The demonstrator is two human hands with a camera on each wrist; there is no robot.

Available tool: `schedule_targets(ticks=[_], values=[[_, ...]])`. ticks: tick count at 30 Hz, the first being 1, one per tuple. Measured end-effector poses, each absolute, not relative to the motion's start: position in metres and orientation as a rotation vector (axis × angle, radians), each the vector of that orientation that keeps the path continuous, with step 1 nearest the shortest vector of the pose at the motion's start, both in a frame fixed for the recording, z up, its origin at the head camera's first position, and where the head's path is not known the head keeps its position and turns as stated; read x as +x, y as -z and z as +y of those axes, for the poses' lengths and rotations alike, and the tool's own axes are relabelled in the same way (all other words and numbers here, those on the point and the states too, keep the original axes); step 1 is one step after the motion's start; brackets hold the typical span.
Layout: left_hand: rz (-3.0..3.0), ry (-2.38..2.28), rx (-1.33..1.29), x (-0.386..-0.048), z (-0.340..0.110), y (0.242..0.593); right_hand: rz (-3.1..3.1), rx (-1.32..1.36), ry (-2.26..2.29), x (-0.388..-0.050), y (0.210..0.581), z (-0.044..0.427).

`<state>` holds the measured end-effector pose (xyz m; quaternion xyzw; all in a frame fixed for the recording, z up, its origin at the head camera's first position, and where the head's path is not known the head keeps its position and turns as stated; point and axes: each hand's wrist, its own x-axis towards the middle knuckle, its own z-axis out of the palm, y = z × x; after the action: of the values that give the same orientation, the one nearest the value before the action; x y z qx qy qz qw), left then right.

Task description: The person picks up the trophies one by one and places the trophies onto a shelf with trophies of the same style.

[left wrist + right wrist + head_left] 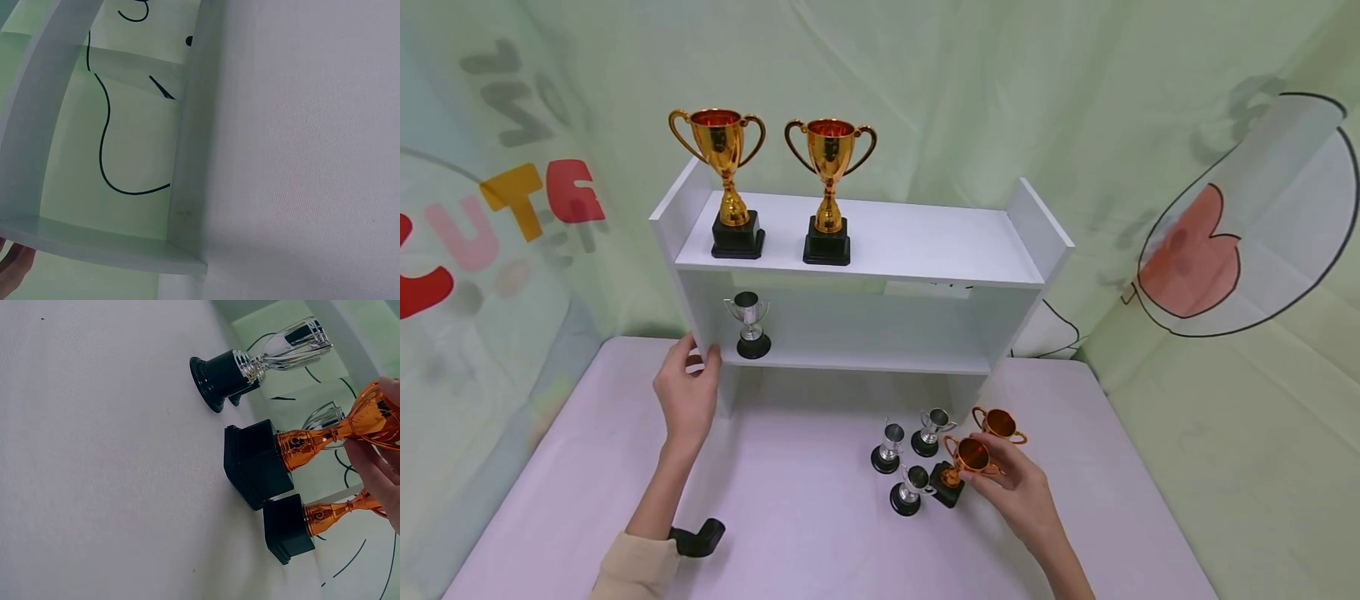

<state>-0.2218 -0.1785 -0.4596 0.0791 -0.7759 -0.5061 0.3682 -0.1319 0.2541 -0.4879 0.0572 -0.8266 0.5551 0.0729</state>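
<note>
My right hand [1018, 492] pinches a bronze-coloured trophy [972, 454] by its cup, thumb and fingers on either side. Its square black base hangs at or just over the table; I cannot tell if it touches. Just behind stands a second bronze trophy [290, 528], partly hidden. Three small silver trophies [912, 490] with round black bases stand left of the held one. At the left side panel of a white shelf [865, 365], my left hand [688, 396] grips the panel's edge between thumb and fingers; in the left wrist view only its fingers [15, 272] show.
Two gold trophies [830, 154] stand on the shelf's top board, at left and middle. One silver trophy [751, 321] is on the middle board's left end. The shelf stands at the back of a white-covered table [805, 508]. Printed curtains [947, 100] hang behind and beside it.
</note>
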Motion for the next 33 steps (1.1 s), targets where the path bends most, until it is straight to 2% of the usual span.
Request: schedule_targets(ticks=[33], values=[[-1.985,1.291,0.197,-0.222,-0.179,0.461,-2.463,0.306,-1.505,-0.110,0.444,0.255]])
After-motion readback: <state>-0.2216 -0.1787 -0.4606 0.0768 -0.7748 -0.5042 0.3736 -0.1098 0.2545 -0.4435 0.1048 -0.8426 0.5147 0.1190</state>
